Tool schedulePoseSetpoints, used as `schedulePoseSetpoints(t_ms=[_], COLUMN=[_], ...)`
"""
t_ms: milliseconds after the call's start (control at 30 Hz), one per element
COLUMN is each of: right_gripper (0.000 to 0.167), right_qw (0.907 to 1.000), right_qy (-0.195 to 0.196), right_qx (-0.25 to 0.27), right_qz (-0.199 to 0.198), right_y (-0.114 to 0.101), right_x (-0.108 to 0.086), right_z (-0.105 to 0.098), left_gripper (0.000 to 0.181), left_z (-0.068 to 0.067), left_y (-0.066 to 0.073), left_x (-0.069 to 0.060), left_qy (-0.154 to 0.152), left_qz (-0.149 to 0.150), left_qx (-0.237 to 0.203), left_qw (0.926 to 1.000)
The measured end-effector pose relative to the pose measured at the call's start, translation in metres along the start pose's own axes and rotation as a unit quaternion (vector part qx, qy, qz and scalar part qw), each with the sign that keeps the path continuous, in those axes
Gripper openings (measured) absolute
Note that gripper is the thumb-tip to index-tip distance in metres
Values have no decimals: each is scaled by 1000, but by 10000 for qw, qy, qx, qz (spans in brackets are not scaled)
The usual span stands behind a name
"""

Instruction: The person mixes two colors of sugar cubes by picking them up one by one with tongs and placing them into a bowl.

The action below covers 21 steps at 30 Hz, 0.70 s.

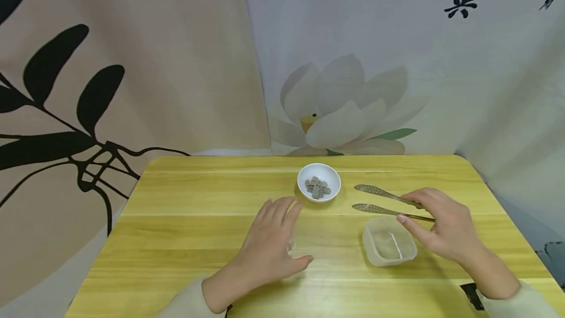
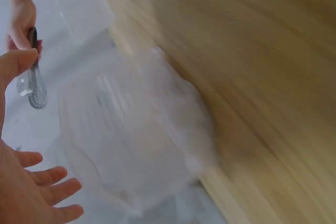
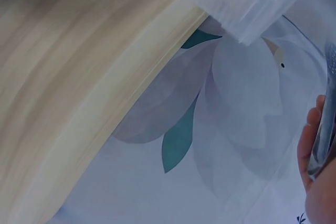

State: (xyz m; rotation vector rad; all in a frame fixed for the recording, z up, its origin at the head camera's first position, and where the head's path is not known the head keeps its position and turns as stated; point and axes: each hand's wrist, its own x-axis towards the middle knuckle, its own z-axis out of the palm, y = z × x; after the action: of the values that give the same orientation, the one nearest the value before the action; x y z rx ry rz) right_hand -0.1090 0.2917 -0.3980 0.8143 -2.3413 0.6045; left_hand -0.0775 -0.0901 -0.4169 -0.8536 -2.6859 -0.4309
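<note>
My right hand (image 1: pixel 446 225) grips a pair of metal tongs (image 1: pixel 384 191) with perforated ends, its arms spread apart and pointing left above the table. Just below them stands a square translucent plastic box (image 1: pixel 388 242), which looks bare inside. My left hand (image 1: pixel 269 244) is held with fingers extended and thumb apart, left of that box. Beside its palm is a clear container (image 2: pixel 136 129), blurred in the left wrist view and mostly hidden by the hand in the head view. Whether the fingers touch it I cannot tell. Small greyish cubes (image 1: pixel 316 188) lie in a white bowl (image 1: pixel 334 176) farther back.
All this stands on a wooden table (image 1: pixel 176 200) with rounded back corners. Behind it hangs a printed curtain (image 1: pixel 194 63) with leaves and a large flower. A small black patch (image 1: pixel 471 296) shows next to the right sleeve (image 1: pixel 512 303).
</note>
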Motion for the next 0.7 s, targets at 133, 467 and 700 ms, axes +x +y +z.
schedulePoseSetpoints(t_ms=[133,467,700], right_gripper=[38,53,51], right_qw=[10000,9995,9995], right_qy=[-65,93,-20], right_qx=[10,74,156], right_qz=[-31,-289,-283], right_y=[-6,-17,-23], right_x=[4,12,15], right_z=[5,19,24], left_gripper=[125,143,150], left_z=[-3,-13,-7], left_y=[-17,-55,-68], left_x=[-14,-41,-49], left_qy=[-56,-414,-760], left_qz=[-271,-880,-1147], left_qx=[-48,-401,-338], left_qw=[9996,9945,9899])
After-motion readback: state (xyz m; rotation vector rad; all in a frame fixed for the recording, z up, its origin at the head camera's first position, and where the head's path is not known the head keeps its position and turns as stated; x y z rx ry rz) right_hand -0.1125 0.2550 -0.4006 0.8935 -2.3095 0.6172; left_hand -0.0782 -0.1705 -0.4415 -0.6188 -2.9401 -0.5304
